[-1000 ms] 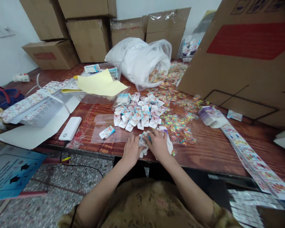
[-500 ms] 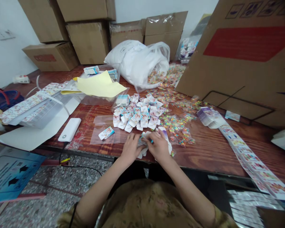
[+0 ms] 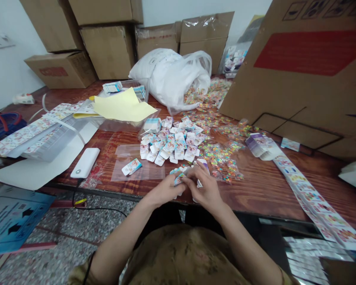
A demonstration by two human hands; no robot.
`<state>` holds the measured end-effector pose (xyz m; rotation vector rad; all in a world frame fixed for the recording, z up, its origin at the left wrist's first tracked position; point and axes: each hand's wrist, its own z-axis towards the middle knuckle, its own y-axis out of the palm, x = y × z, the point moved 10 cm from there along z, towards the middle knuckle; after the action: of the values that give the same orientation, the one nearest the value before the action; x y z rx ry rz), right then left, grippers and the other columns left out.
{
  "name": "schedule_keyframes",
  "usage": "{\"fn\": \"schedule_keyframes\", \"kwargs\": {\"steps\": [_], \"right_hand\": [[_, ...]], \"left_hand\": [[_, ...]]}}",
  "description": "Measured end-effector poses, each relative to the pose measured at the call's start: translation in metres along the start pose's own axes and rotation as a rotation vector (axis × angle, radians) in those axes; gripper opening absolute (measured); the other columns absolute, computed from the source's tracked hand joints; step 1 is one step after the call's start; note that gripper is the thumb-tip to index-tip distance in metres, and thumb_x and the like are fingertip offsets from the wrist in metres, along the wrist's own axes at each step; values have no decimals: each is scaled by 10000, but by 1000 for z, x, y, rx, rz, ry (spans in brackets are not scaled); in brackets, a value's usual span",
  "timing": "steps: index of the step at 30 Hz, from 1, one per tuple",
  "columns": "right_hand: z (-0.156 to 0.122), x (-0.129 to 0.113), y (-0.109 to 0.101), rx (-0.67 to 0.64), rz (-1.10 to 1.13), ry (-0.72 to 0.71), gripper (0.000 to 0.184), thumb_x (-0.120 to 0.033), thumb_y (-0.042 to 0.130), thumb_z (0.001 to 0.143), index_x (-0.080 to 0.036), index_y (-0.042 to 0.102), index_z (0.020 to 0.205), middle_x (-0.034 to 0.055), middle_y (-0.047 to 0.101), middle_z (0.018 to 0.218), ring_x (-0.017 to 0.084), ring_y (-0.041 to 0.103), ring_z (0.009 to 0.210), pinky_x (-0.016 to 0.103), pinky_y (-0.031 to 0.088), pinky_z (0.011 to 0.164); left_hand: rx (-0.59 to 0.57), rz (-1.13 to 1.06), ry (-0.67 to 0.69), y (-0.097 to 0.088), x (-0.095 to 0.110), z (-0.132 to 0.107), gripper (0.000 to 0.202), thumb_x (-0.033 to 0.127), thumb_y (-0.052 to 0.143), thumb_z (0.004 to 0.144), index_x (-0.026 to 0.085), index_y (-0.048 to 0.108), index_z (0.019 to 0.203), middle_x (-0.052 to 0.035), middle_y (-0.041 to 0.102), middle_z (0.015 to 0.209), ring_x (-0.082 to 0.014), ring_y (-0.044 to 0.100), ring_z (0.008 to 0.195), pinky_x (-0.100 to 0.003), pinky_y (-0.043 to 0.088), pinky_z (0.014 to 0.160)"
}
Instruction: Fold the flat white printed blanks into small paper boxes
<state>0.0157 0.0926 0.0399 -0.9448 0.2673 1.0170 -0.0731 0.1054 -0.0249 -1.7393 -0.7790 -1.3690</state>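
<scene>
My left hand [image 3: 163,190] and my right hand [image 3: 204,187] meet at the near edge of the wooden table [image 3: 261,186]. Both pinch a small printed white-and-blue packet [image 3: 179,178] held between them, lifted a little off the table. More small packets lie under and behind the hands. Just beyond is a heap of the same small packets [image 3: 172,140]. One single packet [image 3: 131,166] lies on a clear plastic bag [image 3: 138,163] to the left.
Colourful small pieces in clear wrap [image 3: 222,152] spread right of the heap. A white power bank [image 3: 85,162], yellow paper [image 3: 122,106], a white plastic sack [image 3: 172,75], printed strips [image 3: 317,198] and cardboard boxes [image 3: 308,71] surround the work area.
Both hands have come up from lying flat on the packets at the table edge. They have drawn slightly toward me and now pinch one packet between them.
</scene>
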Motion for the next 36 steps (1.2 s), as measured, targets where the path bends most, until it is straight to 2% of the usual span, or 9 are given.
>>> {"fn": "schedule_keyframes", "kwargs": {"steps": [2, 4, 8, 13, 20, 24, 28, 31, 36], "right_hand": [[1, -13, -4, -26, 10, -75, 152, -177, 533, 900, -237, 483, 770, -53, 575, 683, 120, 565, 639, 473, 379, 1073], [2, -22, -5, -71, 11, -128, 154, -152, 528, 896, -236, 487, 773, -59, 579, 682, 115, 566, 635, 476, 370, 1080], [2, -27, -4, -124, 13, -154, 155, -157, 520, 908, -231, 489, 775, -57, 581, 685, 111, 563, 628, 484, 365, 1084], [-1, -21, -1, -169, 30, -103, 186, -197, 529, 906, -229, 477, 730, -55, 568, 652, 112, 542, 598, 498, 389, 1059], [-3, -20, -18, 1, 119, -60, 52, -199, 600, 875, -248, 599, 857, -21, 626, 723, 151, 597, 678, 482, 440, 997], [-5, 7, -19, 87, 231, 189, 168, -283, 644, 851, -246, 638, 1015, 45, 650, 900, 191, 626, 793, 376, 523, 791], [-15, 33, 14, -79, 712, 516, 355, -374, 709, 805, -244, 589, 1113, 27, 660, 896, 153, 637, 735, 290, 531, 684], [-23, 31, 34, -218, 1043, 687, 335, -361, 777, 736, -237, 622, 1006, 8, 684, 850, 148, 664, 750, 270, 538, 686], [-33, 39, 43, -214, 1264, 891, 327, -275, 855, 585, -212, 620, 803, -32, 659, 725, 130, 644, 627, 242, 510, 589]], "left_hand": [[-253, -291, -137, 27, -7, -8, 284, 414, 602, 827, 136, 645, 791, -56, 659, 745, -167, 626, 693, -307, 518, 681], [-300, -423, -210, 37, -10, -13, 286, 409, 660, 760, 128, 632, 714, -42, 648, 670, -131, 606, 618, -269, 505, 640], [-111, -455, -258, 31, -21, -6, 176, 284, 665, 647, 146, 554, 642, 28, 544, 532, -87, 513, 481, -225, 453, 515], [-16, -257, -152, 26, -19, 1, 51, 168, 562, 637, 164, 518, 663, 64, 485, 506, -72, 437, 438, -188, 362, 422], [140, -161, 4, -1, 2, 2, 128, 205, 673, 638, 142, 596, 720, 34, 565, 647, -99, 490, 610, -219, 403, 597], [150, -215, -65, -7, 3, 0, 323, 372, 796, 620, 127, 625, 743, 17, 577, 648, -119, 508, 639, -230, 407, 613], [55, -224, -61, 1, 4, -3, 390, 411, 824, 615, 121, 646, 806, 1, 619, 710, -120, 532, 651, -222, 409, 612], [9, -56, -46, 4, 4, -6, 368, 422, 797, 665, 129, 664, 843, -2, 634, 733, -132, 554, 663, -228, 411, 619], [129, 249, 69, 0, 17, -7, 435, 453, 797, 674, 184, 639, 976, -11, 681, 869, -187, 623, 798, -261, 442, 708]]}}
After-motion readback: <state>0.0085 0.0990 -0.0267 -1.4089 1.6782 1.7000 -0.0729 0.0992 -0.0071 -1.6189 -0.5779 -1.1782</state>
